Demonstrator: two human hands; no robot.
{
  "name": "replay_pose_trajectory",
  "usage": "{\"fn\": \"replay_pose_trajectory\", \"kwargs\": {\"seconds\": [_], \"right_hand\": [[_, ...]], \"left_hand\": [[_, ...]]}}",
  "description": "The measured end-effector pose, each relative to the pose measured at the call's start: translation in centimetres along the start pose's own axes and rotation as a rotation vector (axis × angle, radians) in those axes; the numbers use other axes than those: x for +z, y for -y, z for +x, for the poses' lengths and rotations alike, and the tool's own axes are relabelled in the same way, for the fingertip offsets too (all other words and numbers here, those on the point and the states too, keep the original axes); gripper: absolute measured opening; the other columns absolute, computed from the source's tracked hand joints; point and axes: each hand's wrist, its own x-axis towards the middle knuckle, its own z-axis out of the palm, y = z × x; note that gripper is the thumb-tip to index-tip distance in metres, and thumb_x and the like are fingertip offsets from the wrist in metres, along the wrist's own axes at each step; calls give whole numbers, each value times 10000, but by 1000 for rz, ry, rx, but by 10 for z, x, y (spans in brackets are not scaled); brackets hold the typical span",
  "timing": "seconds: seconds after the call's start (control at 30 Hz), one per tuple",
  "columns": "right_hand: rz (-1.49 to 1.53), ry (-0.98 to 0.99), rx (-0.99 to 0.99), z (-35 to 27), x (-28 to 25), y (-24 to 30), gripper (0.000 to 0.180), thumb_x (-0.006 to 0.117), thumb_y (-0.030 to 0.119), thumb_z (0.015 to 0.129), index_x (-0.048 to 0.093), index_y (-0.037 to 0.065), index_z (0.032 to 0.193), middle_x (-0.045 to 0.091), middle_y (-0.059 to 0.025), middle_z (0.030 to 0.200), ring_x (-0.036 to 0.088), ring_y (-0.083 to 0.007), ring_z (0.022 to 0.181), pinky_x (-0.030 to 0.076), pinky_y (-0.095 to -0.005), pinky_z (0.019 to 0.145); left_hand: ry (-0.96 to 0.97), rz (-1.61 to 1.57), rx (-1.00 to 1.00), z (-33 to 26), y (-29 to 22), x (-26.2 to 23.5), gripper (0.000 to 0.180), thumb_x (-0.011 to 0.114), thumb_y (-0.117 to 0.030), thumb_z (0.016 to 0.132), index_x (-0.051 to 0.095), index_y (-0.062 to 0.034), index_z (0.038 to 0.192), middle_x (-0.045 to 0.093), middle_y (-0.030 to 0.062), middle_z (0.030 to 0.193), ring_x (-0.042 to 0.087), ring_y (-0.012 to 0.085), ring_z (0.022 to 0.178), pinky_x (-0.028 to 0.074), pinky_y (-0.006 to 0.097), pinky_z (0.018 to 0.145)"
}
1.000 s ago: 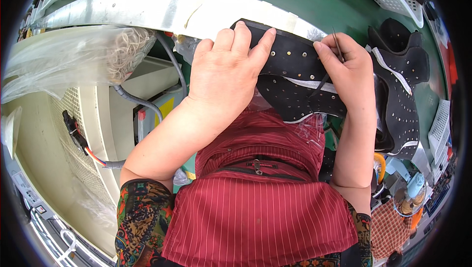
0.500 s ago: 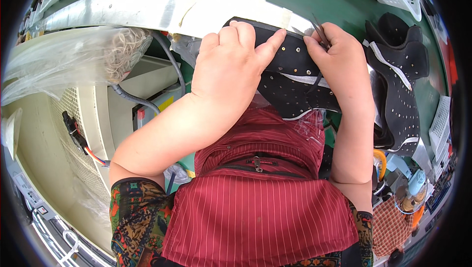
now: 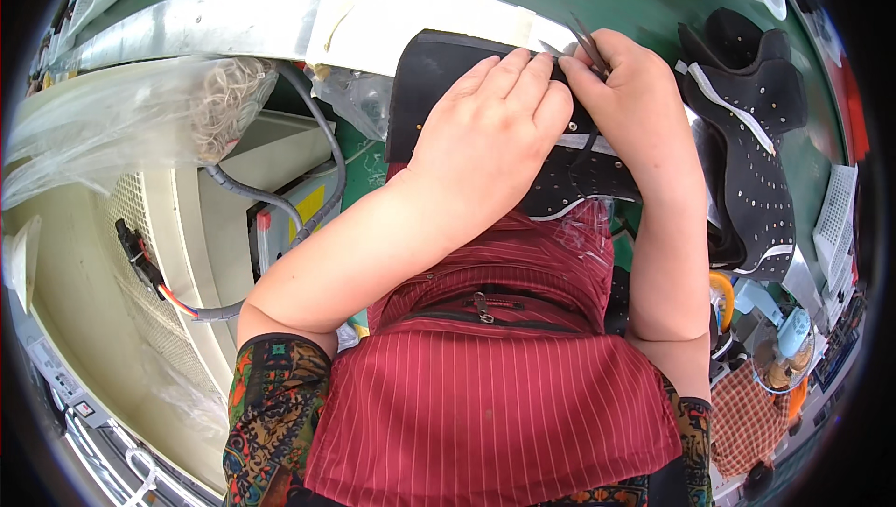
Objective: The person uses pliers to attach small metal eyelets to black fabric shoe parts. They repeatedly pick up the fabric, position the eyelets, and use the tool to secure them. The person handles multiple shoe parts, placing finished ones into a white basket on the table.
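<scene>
Two hands work the black studded sheet (image 3: pixel 415 87) beside the metal ledge (image 3: pixel 224 10). My left hand (image 3: pixel 495 124) lies across it; gripping or not, I can't tell. My right hand's (image 3: pixel 635 87) fingers grasp a slim dark tool (image 3: pixel 585 38). I judge this edge work, needing a steady sheet next.

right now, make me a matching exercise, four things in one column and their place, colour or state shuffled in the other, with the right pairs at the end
Column one
1. left hand
2. right hand
3. apron
4. clear plastic bag

Column two
A. dark red with thin pale stripes
B. at the left of the picture, with pale loops inside
C. laid back-up over black studded material
D. holding a dark, thin-bladed tool

Right pairs: 1-C, 2-D, 3-A, 4-B
</scene>
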Motion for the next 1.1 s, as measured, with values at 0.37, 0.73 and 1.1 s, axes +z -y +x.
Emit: {"fn": "replay_pose_trajectory", "kwargs": {"seconds": [0.37,0.73,1.1], "right_hand": [[-46,65,99,-33,-37,5,230,618,195,804,604,-35,812,594,-223,723,571,-388,669,456,-405,609],[367,-99,273,-30,-29,-41,191,638,176,819,601,-12,816,504,7,597,430,-37,531,342,-219,448],[77,-94,272,-25,-26,-33,272,608,243,821,599,-28,839,610,-187,704,598,-320,649,472,-363,637]], "left_hand": [[13,164,14,-1,-6,10,295,543,-113,752,543,-12,1028,571,181,1184,561,294,1107,468,381,909],[82,227,7,3,-9,5,511,529,-104,772,498,-27,1277,555,120,1188,521,253,1105,412,358,897],[161,235,-28,10,-17,4,513,558,-108,738,546,-93,1251,539,95,1087,511,232,1058,409,350,859]]}}
